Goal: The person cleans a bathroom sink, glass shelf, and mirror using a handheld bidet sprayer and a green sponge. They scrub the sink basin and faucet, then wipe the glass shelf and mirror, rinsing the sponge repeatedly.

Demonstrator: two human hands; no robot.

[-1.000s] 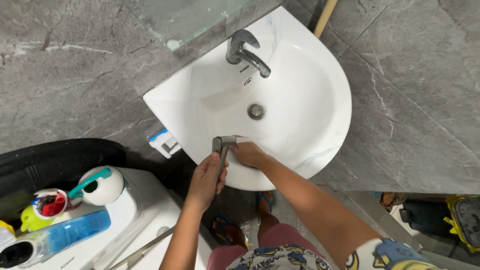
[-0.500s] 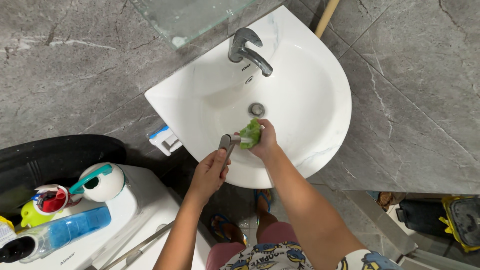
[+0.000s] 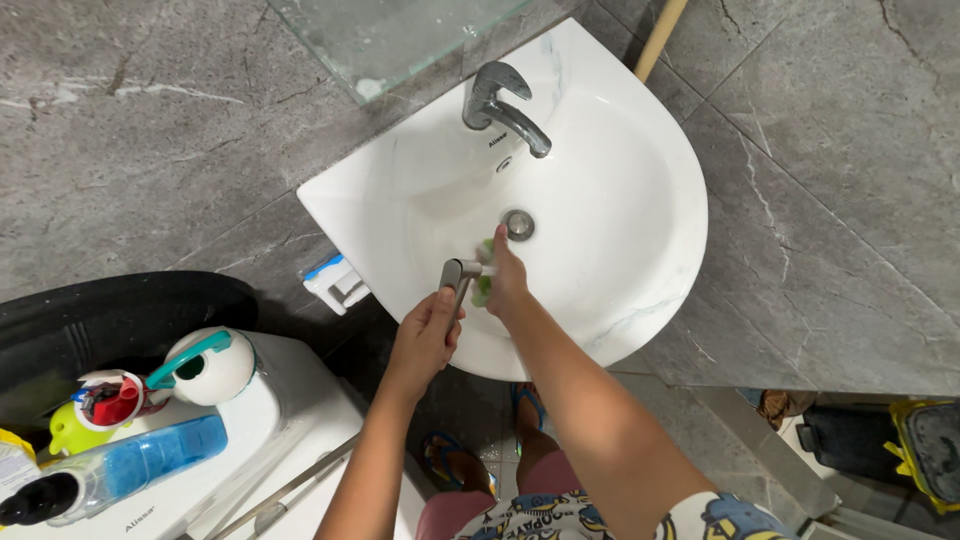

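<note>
Sprayer and Scrub Pad Held Over the Corner Basin

Storage items sit well to the left of the grip: a black bin [image 3: 110, 320], a blue bottle with a black cap [image 3: 120, 470], a yellow-green bottle [image 3: 62, 428], a red-and-white container [image 3: 110, 400] and a round white dispenser with a teal handle [image 3: 205, 368], all resting on the white toilet tank lid [image 3: 290, 420]. A small blue-and-white box [image 3: 335, 283] lies just left of the basin edge.

Left hand [image 3: 425, 340] is closed around the handle of a metal hand sprayer [image 3: 460, 278], fingers wrapped fully, thumb on top. The sprayer head points right, toward the other hand, over the near inner wall of the white sink [image 3: 640, 210].

Right hand [image 3: 505, 280] sits just beside the sprayer head, fingers curled shut on a green scrub pad [image 3: 484, 285]. Only a sliver of the pad shows between the two hands; it lies against the basin wall, just below the drain [image 3: 518, 224].

Chrome faucet [image 3: 505, 105] stands above the grip, beyond the drain. A wooden pole [image 3: 658, 38] leans at upper right. Grey marbled tile [image 3: 830, 200] surrounds the sink.
</note>
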